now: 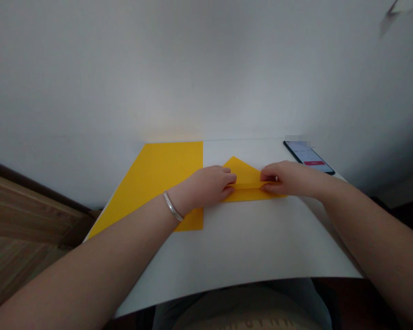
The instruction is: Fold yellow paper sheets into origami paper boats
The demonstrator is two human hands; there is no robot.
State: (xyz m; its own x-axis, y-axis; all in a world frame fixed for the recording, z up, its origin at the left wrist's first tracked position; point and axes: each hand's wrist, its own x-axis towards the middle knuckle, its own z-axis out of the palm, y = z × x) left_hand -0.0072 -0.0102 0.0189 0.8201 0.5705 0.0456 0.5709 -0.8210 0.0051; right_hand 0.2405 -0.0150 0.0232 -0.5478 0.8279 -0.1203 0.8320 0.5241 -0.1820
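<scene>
A folded piece of yellow paper (pixel 244 173) lies on the white table, its pointed corner toward the wall and a narrow raised fold running across it. My left hand (pixel 213 184) pinches the left end of that fold between thumb and fingers, a silver bracelet on its wrist. At the right end, my right hand (pixel 278 178) grips the same fold, thumb below and fingers above. Beneath my left forearm rests a larger yellow sheet (pixel 168 167), flat and partly covered by the arm.
A phone (pixel 308 156) with a lit screen lies at the table's back right corner. The white table (pixel 241 247) meets a pale wall (pixel 206 68) behind. Wooden furniture (pixel 24 229) stands at the left, beside the table edge.
</scene>
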